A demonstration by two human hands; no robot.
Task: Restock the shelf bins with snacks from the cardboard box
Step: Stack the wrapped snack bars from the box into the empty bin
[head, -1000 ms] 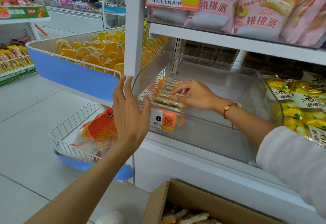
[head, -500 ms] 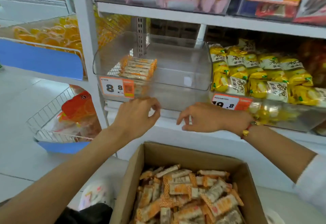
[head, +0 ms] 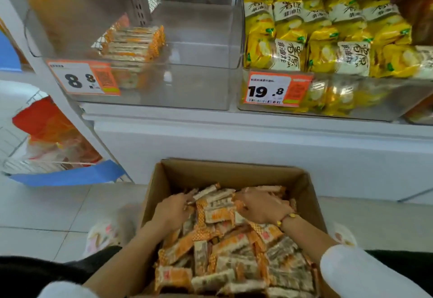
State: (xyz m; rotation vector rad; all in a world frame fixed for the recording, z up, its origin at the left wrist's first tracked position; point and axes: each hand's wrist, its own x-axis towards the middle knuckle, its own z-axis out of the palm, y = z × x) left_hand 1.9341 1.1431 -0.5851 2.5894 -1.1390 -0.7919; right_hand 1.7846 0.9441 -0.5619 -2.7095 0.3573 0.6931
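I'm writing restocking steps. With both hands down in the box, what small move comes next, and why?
Probably close the left hand and right hand on a bunch of snack bars and lift: both already rest on the pile, and the clear bin holds only one small stack.

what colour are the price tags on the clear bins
White with orange, seen in the head view: the 8.8 price tag and the 19.8 price tag.

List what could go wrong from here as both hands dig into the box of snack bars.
1. The snack bars lie jumbled in the cardboard box, so the left hand and right hand may drop some when lifting a bunch.
2. The neat stack of bars in the clear bin could topple if new ones are dumped in.
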